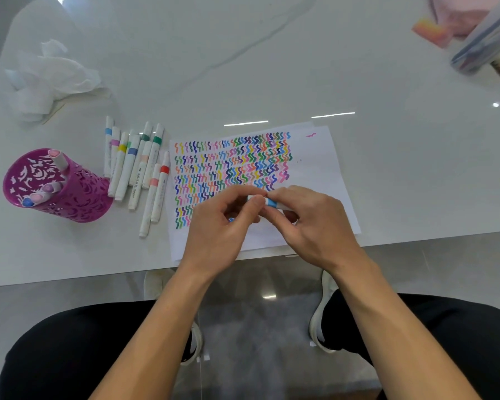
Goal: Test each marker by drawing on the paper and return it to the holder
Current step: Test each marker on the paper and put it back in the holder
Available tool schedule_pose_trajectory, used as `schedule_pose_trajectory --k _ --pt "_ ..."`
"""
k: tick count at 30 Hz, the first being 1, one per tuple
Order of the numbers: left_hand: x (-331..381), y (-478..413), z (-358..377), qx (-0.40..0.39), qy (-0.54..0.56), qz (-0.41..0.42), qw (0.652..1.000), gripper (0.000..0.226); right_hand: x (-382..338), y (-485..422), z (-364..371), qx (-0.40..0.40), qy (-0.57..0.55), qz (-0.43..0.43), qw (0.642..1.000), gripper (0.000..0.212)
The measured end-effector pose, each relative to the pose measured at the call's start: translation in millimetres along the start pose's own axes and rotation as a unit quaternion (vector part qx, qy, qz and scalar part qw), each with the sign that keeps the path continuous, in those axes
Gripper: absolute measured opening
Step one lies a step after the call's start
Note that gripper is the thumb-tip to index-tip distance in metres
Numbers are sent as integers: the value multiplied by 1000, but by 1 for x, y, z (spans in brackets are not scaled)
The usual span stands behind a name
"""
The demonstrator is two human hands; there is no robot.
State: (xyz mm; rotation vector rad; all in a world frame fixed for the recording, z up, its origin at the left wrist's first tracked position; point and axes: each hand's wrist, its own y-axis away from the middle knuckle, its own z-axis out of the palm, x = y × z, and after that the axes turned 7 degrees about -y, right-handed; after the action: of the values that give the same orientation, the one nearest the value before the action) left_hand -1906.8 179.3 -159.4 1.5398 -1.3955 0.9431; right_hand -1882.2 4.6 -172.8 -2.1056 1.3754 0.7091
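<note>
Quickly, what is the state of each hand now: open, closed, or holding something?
Left hand: closed, pinching one end of the blue-banded marker.
Right hand: closed, holding the other end of the same marker.

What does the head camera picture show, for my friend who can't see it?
The left hand and right hand hold a blue-banded marker over a paper full of colourful squiggles. Loose markers lie on the white table beside a purple holder with some markers inside.
</note>
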Motion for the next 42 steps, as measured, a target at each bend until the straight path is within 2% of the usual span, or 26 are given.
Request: schedule_pose_trajectory --k 15,19,21,24,27,29,31,33,37,42 --pt "4 -1 -1 42 -18 -7 999 13 -7 6 5 61 26 17 998 38" --pt "3 0 0 55 -17 2 998 11 -7 3 1 18 9 45 999 39" --pt "2 0 2 80 -10 -5 997 12 -8 3 -2 -2 -19 76 997 33" --pt "-1 -3 1 119 3 -27 992 8 -6 4 -10 7 -141 121 983 19" --pt "-3 -6 -2 139 13 -46 989 7 -3 2 -19 29 -210 142 967 21" --pt "-2 -5 -1 140 -22 -42 989 7 -1 0 -21 39 -248 146 957 17" --pt "-3 -4 1 137 -60 -39 988 8 -1 -3 -22 43 -295 152 942 20" --pt "-7 -5 3 134 -93 -37 986 8 0 -4 -23 42 -334 159 928 35" --pt "-11 -7 5 131 -152 -15 980 10 5 -5 -20 42 -349 157 923 49" --pt "-16 -7 8 126 -197 6 972 14 10 -10 -15 47 -364 162 916 36"
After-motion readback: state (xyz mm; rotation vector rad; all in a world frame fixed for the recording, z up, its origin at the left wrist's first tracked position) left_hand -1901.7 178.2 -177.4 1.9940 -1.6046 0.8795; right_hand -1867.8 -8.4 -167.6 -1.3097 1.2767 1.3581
